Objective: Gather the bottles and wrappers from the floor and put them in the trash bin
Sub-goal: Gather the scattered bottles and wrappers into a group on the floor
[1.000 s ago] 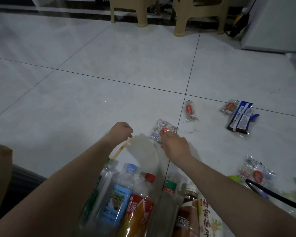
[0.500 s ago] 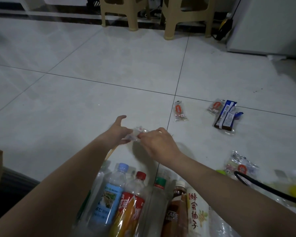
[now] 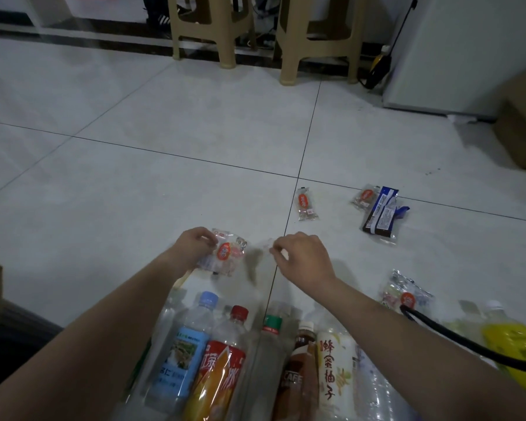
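The left hand [image 3: 195,248] pinches the wrapper [image 3: 230,254]. The right hand [image 3: 305,257] is just beside it, fingers curled; nobody can tell if it holds anything.

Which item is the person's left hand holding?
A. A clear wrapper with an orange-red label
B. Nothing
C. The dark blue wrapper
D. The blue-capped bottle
A: the left hand pinches the clear wrapper with an orange-red label by its edge, just beyond the row of bottles.
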